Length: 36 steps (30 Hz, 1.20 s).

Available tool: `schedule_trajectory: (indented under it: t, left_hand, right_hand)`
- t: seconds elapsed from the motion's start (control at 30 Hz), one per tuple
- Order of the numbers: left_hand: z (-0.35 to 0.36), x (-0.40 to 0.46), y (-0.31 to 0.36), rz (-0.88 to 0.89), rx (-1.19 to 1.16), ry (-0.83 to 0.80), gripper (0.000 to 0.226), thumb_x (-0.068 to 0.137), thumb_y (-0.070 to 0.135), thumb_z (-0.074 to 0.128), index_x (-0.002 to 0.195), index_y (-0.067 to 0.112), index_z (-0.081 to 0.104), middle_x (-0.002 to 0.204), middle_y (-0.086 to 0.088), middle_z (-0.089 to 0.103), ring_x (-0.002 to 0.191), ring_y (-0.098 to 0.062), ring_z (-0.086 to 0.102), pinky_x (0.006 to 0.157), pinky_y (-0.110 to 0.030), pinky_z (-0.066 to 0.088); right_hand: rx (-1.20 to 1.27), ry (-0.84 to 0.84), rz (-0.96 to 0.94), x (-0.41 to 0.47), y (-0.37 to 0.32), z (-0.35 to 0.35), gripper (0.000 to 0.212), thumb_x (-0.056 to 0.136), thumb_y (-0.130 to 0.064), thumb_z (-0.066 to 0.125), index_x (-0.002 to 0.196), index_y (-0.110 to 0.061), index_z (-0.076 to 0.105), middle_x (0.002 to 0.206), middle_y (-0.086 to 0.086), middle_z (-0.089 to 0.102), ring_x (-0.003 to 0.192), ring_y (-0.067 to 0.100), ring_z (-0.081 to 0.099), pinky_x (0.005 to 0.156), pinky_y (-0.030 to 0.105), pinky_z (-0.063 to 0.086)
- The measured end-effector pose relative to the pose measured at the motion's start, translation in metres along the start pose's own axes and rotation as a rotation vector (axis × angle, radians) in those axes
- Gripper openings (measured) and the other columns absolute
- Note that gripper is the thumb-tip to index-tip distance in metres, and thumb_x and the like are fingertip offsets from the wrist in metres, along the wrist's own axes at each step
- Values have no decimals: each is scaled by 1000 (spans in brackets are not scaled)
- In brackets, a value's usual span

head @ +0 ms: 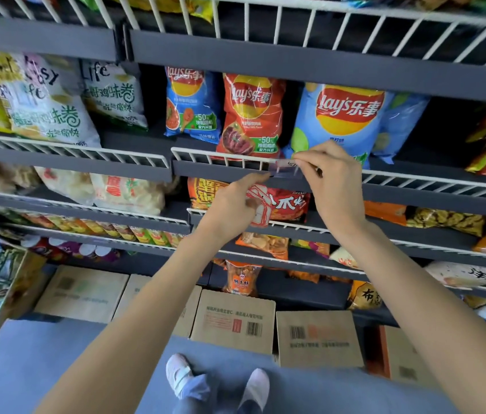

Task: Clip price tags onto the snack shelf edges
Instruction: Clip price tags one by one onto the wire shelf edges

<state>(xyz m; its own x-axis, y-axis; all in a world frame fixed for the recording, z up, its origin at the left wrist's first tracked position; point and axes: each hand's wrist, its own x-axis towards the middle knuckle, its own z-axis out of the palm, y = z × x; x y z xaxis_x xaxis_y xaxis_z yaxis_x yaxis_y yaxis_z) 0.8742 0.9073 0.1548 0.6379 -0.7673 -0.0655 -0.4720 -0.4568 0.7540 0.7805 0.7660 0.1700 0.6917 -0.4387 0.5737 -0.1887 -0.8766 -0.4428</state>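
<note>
A small clear price tag (pixel 285 168) with a pale card sits against the white wire rail (pixel 206 155) on the grey shelf edge (pixel 206 171), below the red Lay's bag (pixel 250 115). My right hand (pixel 331 180) pinches the tag's right end with thumb and forefinger. My left hand (pixel 235 201) reaches up from below; its forefinger touches the tag's lower left corner, and its curled fingers hold more tags (pixel 261 210), clear with red print.
Snack bags fill several wire-fronted grey shelves: a blue Lay's bag (pixel 343 121) right of the red one, white bags (pixel 47 100) at left. Cardboard boxes (pixel 235 321) stand on the floor under the shelves. My feet (pixel 218 380) are on the grey floor.
</note>
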Motion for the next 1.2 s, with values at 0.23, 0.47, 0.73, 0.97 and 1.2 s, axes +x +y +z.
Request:
schedule_trajectory:
  t: [0.23,0.47,0.73,0.97,1.2]
  left_hand:
    - [-5,5,-2,3,35,-33,48,93,4,47,133,29,45,126,-1,58,60,-6,52,45,-8,39]
    - [-7,4,1,-14,24,-37,47,92,3,46,131,30,46,116,-5,63,87,-26,64,68,-32,51]
    - [-7,7,0,3,43,-26,46,92,2,46,130,28,46,117,-6,62,66,-16,58,53,-18,46]
    - [-8,9,-1,1,43,-22,43,93,5,47,130,27,47,118,-6,62,65,-10,56,50,-12,43]
    - [-10,7,2,-9,39,-38,44,93,4,46,131,27,46,116,-8,61,56,-5,50,42,-6,38]
  right_hand:
    - [-36,-14,-31,-1,-2,7,18,85,-13,64,101,-7,72,87,10,65,77,24,64,65,35,54]
    - [-197,2,-136,6,-1,10,21,74,-3,72,95,-7,73,82,10,66,78,28,62,53,35,53]
    - [-254,-85,-97,-4,5,15,28,78,0,68,105,-7,70,87,12,61,80,31,59,51,37,53]
    - [-430,-16,-139,-10,5,17,21,67,-3,78,84,-12,70,76,3,64,76,23,59,40,22,38]
    - [-457,-53,-95,-16,2,16,22,68,3,76,88,-4,69,89,10,59,86,26,59,40,22,37]
